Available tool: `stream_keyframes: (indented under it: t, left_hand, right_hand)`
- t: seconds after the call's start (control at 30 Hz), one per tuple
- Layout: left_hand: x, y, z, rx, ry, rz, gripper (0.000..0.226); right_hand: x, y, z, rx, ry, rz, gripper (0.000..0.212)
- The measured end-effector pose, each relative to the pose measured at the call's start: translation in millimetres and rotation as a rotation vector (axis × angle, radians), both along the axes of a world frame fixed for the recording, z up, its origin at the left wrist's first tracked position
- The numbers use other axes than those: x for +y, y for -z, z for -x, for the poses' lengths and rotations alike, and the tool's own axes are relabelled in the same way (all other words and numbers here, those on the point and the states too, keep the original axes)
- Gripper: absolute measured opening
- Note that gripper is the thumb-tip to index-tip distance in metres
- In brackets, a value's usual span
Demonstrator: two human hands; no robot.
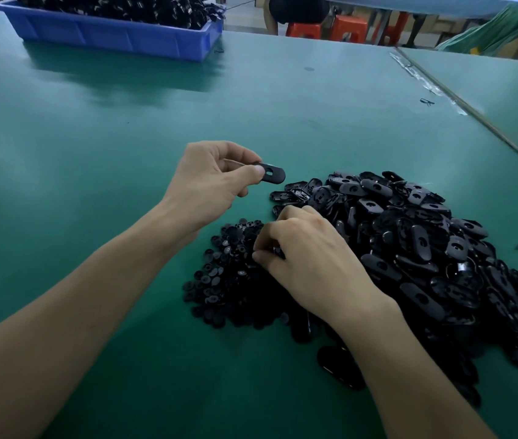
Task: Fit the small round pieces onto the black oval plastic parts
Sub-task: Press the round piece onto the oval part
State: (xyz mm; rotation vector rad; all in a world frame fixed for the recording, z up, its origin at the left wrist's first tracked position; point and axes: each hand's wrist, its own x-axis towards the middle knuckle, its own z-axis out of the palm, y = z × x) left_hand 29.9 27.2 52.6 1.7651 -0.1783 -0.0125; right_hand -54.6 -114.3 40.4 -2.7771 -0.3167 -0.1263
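- Two hands work over green counter (124, 137).
- L hand (210, 182) pinches one black oval part (272, 174), held above counter.
- R hand (308, 258): fingers curled into pile of small round pieces (226, 280); can't tell if grasping.
- Oval parts heap (425, 248) just beside, to the right.

A small-factory assembly floor: a long work table (156, 122) under a green mat, loose heaps of identical black oval parts (425, 248) and round pieces (219, 280), a blue bin (109, 36) piled with more black parts, orange stools (346, 28) by the next bench (425, 6)
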Motion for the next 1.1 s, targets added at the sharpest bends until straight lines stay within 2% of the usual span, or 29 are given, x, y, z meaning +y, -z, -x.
stream_keyframes:
  t: [0.17,0.3,0.47,0.7,0.87,1.1]
  left_hand:
    - [-1,0,0,0.002,-0.011,-0.001,0.009]
    - [-1,1,-1,0.013,-0.013,-0.015,0.009]
    - [-2,4,1,0.012,0.017,-0.052,0.006]
    - [-8,4,7,0.002,0.071,-0.054,0.007]
    - [-8,2,8,0.005,0.075,-0.049,0.008]
    - [-8,2,7,0.0,0.072,-0.053,0.007]
  right_hand:
    - [-4,3,-1,-0.047,0.001,-0.045,0.017]
    - [-12,-1,-3,-0.119,0.05,-0.305,0.013]
    - [-24,-6,-2,-0.239,0.151,-0.53,0.013]
    - [-36,-6,-4,-0.214,0.192,-0.757,0.009]
    - [-41,-6,-5,-0.179,0.167,-0.805,0.02]
    - [-41,-4,-7,-0.155,0.114,-0.867,0.014]
